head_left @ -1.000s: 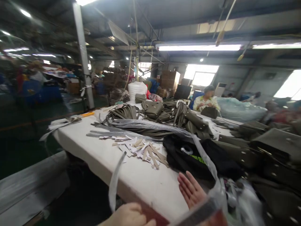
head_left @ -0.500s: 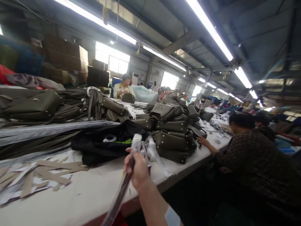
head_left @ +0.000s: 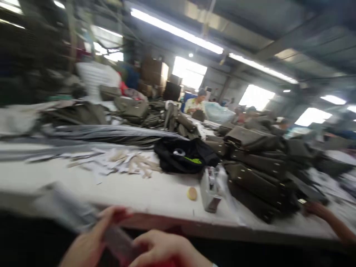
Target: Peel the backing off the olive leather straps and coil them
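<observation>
A dark strap in clear plastic wrap (head_left: 118, 241) runs between my hands at the bottom, smeared by motion. My left hand (head_left: 90, 239) is closed around it, and the wrap's pale, blurred end (head_left: 66, 205) sticks out to the upper left over the table edge. On the strap's lower part my right hand (head_left: 167, 248) is closed, its fingers bent. Beyond them on the white table (head_left: 133, 194) stand a grey tape dispenser (head_left: 210, 193) and a small yellow-and-tan round piece (head_left: 191, 193).
Stacked dark olive bags (head_left: 256, 178) cover the table's right side, where another person's hand (head_left: 318, 211) touches them. A black cloth bag (head_left: 186, 154) lies mid-table beside paper and card strips (head_left: 133, 163). Long wrapped straps (head_left: 111, 133) stretch behind. Another person (head_left: 196, 105) works across the table.
The view has swung left. My left hand has come into view and closed on the wrapped strap, which my right hand has brought down from above the table to the near edge.
</observation>
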A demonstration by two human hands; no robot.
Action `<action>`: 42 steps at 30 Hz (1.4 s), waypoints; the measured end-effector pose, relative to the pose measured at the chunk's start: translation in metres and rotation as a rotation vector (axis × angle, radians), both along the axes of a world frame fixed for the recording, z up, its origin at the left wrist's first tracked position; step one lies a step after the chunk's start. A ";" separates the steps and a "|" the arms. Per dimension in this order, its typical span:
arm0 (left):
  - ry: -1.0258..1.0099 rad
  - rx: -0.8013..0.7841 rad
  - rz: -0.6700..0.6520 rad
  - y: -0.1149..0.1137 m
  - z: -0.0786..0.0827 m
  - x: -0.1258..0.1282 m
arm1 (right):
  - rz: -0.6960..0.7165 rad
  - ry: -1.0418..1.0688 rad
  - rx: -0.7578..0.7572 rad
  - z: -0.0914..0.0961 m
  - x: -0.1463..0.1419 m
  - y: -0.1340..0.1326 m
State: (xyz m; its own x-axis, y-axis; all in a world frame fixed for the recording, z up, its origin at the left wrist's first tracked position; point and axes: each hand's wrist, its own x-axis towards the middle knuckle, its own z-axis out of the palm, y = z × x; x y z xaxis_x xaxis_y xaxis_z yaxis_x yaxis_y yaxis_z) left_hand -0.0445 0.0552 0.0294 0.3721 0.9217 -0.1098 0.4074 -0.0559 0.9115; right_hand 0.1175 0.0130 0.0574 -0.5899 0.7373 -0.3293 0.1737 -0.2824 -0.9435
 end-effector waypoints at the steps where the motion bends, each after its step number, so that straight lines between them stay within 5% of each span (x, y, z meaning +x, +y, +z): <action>1: -0.035 -0.061 0.066 -0.015 0.000 -0.013 | 0.048 0.087 -0.080 -0.008 -0.009 0.002; 4: -0.499 -0.435 0.101 -0.041 -0.001 -0.021 | -0.062 0.175 -0.135 -0.032 -0.028 0.007; 9: -0.976 -0.277 0.414 -0.027 0.004 -0.040 | -0.029 0.016 0.042 -0.051 -0.023 0.009; 14: -1.004 -0.186 0.451 -0.028 0.010 -0.055 | 0.015 -0.046 0.048 -0.046 -0.018 0.005; 20: -1.016 -0.251 0.331 -0.042 -0.003 -0.017 | -0.120 -0.007 0.027 -0.048 -0.033 0.002; 25: -0.895 -0.250 0.227 -0.047 -0.010 -0.004 | -0.164 0.000 0.029 -0.052 -0.029 0.004; 29: -0.703 -0.118 0.349 -0.028 0.004 -0.046 | -0.048 -0.042 0.017 -0.053 -0.012 0.013; 32: -0.242 -0.002 0.086 -0.016 0.021 -0.082 | 0.109 -0.116 0.102 -0.050 -0.004 0.021; 35: 0.055 -0.102 -0.286 -0.018 0.034 -0.090 | 0.223 -0.173 0.193 -0.046 -0.006 0.022; 37: 0.147 -0.237 -0.404 -0.023 0.038 -0.085 | 0.260 -0.220 0.199 -0.044 -0.007 0.021; 42: 0.223 -0.497 -0.314 -0.029 0.024 -0.085 | 0.173 -0.324 0.235 -0.052 0.004 0.022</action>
State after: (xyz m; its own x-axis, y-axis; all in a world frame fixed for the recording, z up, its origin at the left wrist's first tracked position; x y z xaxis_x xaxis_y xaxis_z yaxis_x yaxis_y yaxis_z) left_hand -0.1294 0.0259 0.0535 0.5354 0.5910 -0.6034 0.6239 0.2048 0.7542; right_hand 0.1217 0.0353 0.0057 -0.6050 0.7140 -0.3523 0.4971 -0.0068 -0.8676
